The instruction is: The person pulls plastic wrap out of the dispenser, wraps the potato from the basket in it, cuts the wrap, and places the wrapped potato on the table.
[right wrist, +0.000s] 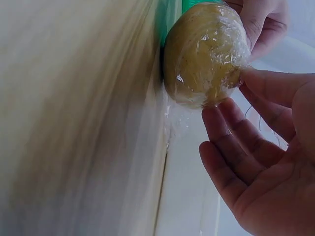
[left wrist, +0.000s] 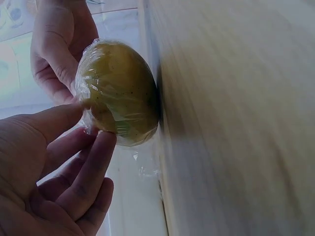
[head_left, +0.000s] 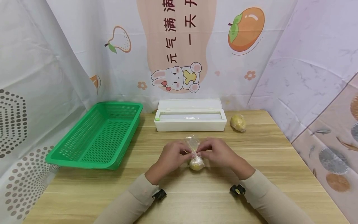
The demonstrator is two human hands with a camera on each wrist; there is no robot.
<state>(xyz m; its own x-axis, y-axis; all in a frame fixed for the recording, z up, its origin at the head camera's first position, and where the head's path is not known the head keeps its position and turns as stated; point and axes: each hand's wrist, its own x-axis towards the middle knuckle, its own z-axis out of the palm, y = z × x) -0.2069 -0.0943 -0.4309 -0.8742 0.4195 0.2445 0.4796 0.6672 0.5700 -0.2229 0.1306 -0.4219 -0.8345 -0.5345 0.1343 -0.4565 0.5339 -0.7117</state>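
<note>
A yellow-brown potato [head_left: 197, 167], wrapped in clear cling film [head_left: 192, 143], sits on the wooden table in front of me. Its film gathers into a twisted neck, and the loose end flares out on the far side. My left hand [head_left: 174, 154] pinches this neck from the left between thumb and fingers. From the right, my right hand [head_left: 217, 153] pinches it too, with its fingertips close to the left ones. Both wrist views show the potato [left wrist: 123, 81] lying against the tabletop, its film [right wrist: 231, 64] wrinkled and shiny where the fingertips meet it.
A green plastic basket [head_left: 136, 124] stands at the left. At the back is a white cling film box [head_left: 190, 126] with its lid raised. Another film-wrapped yellow potato [head_left: 238, 122] lies right of the box. A printed curtain [head_left: 112, 77] hangs behind the table [head_left: 263, 186].
</note>
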